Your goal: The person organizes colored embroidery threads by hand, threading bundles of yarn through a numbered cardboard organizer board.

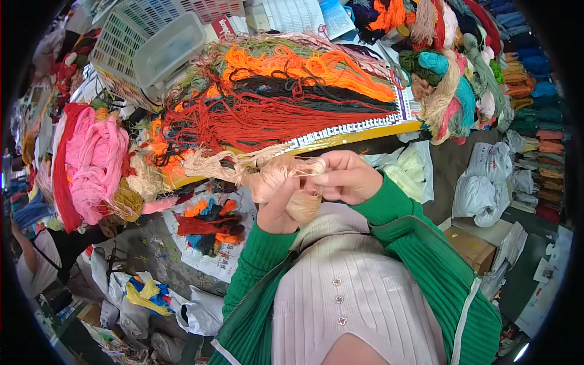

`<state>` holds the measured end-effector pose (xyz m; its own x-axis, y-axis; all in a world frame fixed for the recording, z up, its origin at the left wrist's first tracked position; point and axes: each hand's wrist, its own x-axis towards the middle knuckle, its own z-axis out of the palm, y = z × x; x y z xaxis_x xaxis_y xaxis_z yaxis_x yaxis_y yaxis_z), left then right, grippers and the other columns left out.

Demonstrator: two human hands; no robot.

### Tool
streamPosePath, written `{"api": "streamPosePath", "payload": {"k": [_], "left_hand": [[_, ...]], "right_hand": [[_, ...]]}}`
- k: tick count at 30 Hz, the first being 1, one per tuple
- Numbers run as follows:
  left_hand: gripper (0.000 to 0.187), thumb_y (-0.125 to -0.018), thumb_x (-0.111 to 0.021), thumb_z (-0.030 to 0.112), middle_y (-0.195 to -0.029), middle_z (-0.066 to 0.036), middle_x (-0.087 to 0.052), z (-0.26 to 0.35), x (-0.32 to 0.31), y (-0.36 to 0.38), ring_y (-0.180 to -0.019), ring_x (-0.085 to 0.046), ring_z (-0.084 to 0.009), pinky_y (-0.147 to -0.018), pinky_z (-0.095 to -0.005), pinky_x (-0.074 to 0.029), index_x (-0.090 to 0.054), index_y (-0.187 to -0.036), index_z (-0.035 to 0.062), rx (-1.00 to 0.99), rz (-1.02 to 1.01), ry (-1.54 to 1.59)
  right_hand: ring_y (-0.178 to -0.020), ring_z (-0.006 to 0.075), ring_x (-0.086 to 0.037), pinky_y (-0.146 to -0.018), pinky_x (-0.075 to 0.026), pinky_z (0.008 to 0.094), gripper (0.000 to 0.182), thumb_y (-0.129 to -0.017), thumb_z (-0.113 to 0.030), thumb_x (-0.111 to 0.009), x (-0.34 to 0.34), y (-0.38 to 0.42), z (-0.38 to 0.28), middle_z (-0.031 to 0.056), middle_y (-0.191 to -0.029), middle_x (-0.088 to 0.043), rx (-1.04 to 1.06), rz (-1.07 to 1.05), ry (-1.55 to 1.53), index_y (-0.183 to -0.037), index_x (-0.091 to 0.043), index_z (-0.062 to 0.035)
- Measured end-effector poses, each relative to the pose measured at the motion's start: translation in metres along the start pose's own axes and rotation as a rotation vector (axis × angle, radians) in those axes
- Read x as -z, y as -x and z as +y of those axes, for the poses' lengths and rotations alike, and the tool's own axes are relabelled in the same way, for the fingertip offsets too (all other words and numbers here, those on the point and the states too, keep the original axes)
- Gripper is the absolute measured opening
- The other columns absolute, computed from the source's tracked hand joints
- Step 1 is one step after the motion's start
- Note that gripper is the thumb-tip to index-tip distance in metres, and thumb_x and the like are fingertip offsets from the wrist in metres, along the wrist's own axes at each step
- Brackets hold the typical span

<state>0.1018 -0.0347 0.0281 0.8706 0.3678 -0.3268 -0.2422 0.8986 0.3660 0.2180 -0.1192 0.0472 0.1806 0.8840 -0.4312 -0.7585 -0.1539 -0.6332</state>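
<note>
A skein of peach-beige yarn (268, 180) is bunched up in front of my chest, in the middle of the head view. My left hand (281, 205) is closed around its lower side, the thumb pressed on the strands. At the skein's right end, my right hand (351, 177) pinches a few strands between thumb and fingers. Loose beige strands (210, 165) trail leftward from the skein toward the table edge. Just beyond both hands, long red yarn (255, 125), black yarn and orange yarn (292, 64) lie spread over the table.
A yellow table edge (359, 135) with a printed strip runs beyond my hands. Pink skeins (97, 161) hang at the left, and mixed skeins (453, 85) pile at the right. A clear plastic bin (170, 52) stands at the back. White bags (485, 182) lie on the floor at right.
</note>
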Motion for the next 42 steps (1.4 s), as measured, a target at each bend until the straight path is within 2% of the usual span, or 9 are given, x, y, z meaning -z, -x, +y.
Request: {"api": "streamPosePath", "payload": {"k": [5,8,10,18,25,31,33,34,42], "left_hand": [[0.013,-0.073,-0.043,0.01,-0.063,-0.005,-0.046,0.017,0.004,-0.024,-0.062,-0.045,-0.0149,-0.06,-0.0281,-0.037,-0.047,-0.073,-0.0018,-0.178,-0.445,-0.692],[0.004,-0.069,-0.047,0.004,-0.06,-0.004,-0.047,0.023,0.011,-0.047,-0.059,-0.045,-0.0156,-0.056,-0.0299,-0.037,-0.051,-0.071,0.0022,-0.458,-0.599,-1.082],[0.014,-0.064,-0.052,0.005,-0.063,-0.004,-0.05,0.044,0.024,-0.043,-0.062,-0.046,-0.0164,-0.057,-0.0302,-0.038,-0.054,-0.078,0.0054,0.196,-0.23,-0.921],[0.025,-0.073,-0.045,0.012,-0.085,-0.01,-0.054,0.086,0.27,0.037,-0.078,-0.05,-0.0183,-0.071,-0.0261,-0.04,-0.052,-0.092,-0.0029,-0.201,0.706,-0.703],[0.033,-0.076,-0.035,0.023,-0.094,-0.016,-0.052,0.163,0.306,0.113,-0.089,-0.048,-0.025,-0.079,-0.035,-0.037,-0.05,-0.094,-0.0008,-0.09,1.489,-0.332],[0.022,-0.079,-0.035,0.009,-0.076,-0.006,-0.049,0.062,0.291,-0.033,-0.066,-0.05,-0.0097,-0.054,-0.0238,-0.047,-0.047,-0.096,0.0021,0.184,0.131,0.596],[0.025,-0.078,-0.04,0.011,-0.074,-0.003,-0.05,0.006,0.274,-0.071,-0.057,-0.045,-0.007,-0.045,-0.0179,-0.037,-0.047,-0.1,-0.0009,0.142,0.306,-0.458],[0.028,-0.077,-0.043,0.012,-0.072,-0.003,-0.051,-0.021,0.262,-0.095,-0.053,-0.043,-0.0066,-0.043,-0.0163,-0.033,-0.047,-0.101,-0.0016,0.165,0.405,-0.693],[0.02,-0.072,-0.053,0.023,-0.053,-0.002,-0.049,-0.118,0.213,-0.181,-0.04,-0.044,-0.0083,-0.037,-0.0218,-0.035,-0.053,-0.076,0.0035,0.634,0.65,-0.891]], "right_hand": [[-0.052,0.0083,-0.045,-0.045,-0.036,0.0213,0.006,-0.073,-0.007,-0.051,0.024,0.007,-0.021,0.0031,-0.064,-0.05,-0.445,-0.268,-0.231,-0.072,-0.049,-0.0016],[-0.049,0.0093,-0.046,-0.044,-0.035,0.0246,0.012,-0.072,-0.012,-0.052,0.02,0.012,-0.047,0.0015,-0.054,-0.05,0.088,-0.061,1.232,-0.068,-0.054,-0.0013],[-0.047,0.0101,-0.045,-0.045,-0.035,0.0257,0.008,-0.071,-0.01,-0.053,0.027,0.009,-0.059,0.0019,-0.049,-0.047,-0.007,-0.175,1.216,-0.068,-0.055,-0.0023],[-0.048,0.0111,-0.034,-0.044,-0.037,0.0202,0.018,-0.08,-0.014,-0.04,0.236,-0.023,-0.086,0.0017,-0.057,-0.036,0.286,0.164,-0.591,-0.065,-0.038,-0.0037],[-0.066,0.0166,-0.052,-0.061,-0.042,0.0297,0.019,-0.076,-0.021,-0.043,0.48,0.036,-0.204,0.0053,-0.067,-0.053,0.338,1.198,0.87,-0.073,-0.05,-0.0039],[-0.061,0.0166,-0.049,-0.06,-0.041,0.028,0.015,-0.07,-0.016,-0.05,0.362,-0.08,-0.108,0.0039,-0.065,-0.052,0.379,0.759,0.715,-0.075,-0.053,-0.0023],[-0.055,0.0141,-0.051,-0.055,-0.042,0.0257,0.014,-0.068,-0.016,-0.055,0.291,-0.12,-0.006,0.0038,-0.059,-0.055,0.195,0.595,0.07,-0.069,-0.057,-0.0026],[-0.058,0.0119,-0.053,-0.054,-0.042,0.024,0.006,-0.065,-0.009,-0.058,0.268,-0.131,0.03,0.0054,-0.062,-0.057,0.182,0.514,0.777,-0.065,-0.059,-0.0032],[-0.063,0.0256,-0.047,-0.057,-0.037,0.0344,0.01,-0.056,-0.002,-0.056,0.239,-0.158,0.152,0.0068,-0.065,-0.049,0.572,0.548,1.279,-0.065,-0.052,-0.0053]]}}
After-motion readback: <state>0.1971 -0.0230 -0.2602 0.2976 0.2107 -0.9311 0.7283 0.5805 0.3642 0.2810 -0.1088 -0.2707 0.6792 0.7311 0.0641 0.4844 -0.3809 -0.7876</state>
